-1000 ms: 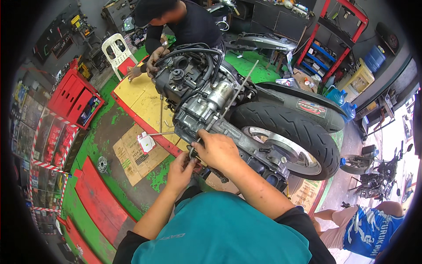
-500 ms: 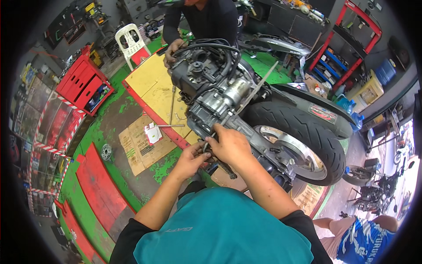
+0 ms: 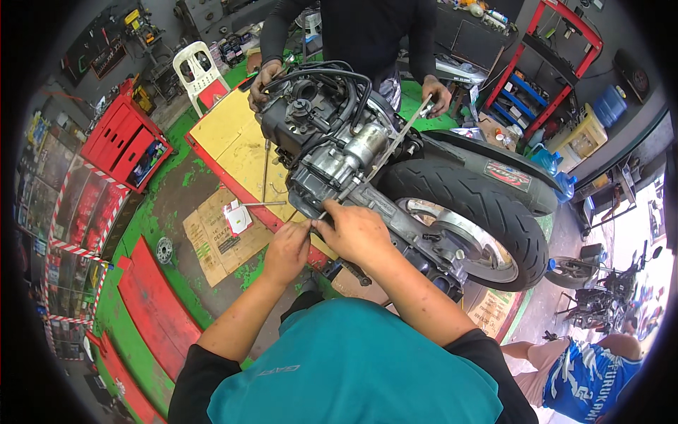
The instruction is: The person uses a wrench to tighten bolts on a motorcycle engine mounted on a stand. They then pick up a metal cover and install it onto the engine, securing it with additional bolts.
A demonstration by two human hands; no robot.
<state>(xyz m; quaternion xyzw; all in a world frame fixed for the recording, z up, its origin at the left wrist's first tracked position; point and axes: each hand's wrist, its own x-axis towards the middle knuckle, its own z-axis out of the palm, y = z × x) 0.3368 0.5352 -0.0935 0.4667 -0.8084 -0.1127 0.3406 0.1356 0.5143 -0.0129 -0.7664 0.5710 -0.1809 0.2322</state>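
Note:
A scooter engine (image 3: 318,134) with its rear wheel (image 3: 466,222) attached rests on the low work table. My right hand (image 3: 359,232) is closed in a pinch at the engine's near lower edge. Close against it, my left hand (image 3: 288,251) has its fingers bent together; what both hold is hidden. A long thin metal bar (image 3: 399,138) slants across the engine, its lower end near my right fingers. Across from me, a person in black has one hand (image 3: 438,97) at the bar's upper end and the other hand (image 3: 266,79) on the engine's far left side.
The table's yellow top (image 3: 229,138) carries a long-handled tool (image 3: 266,169). Cardboard (image 3: 212,244) lies on the green floor at left, near red ramps (image 3: 155,304). A red tool cabinet (image 3: 123,145) and white chair (image 3: 198,71) stand beyond. Another person (image 3: 586,378) is at lower right.
The person opposite has straightened up and brought a second hand to the bar's upper end. My hands have moved slightly up and left in view, hiding the grey piece between them.

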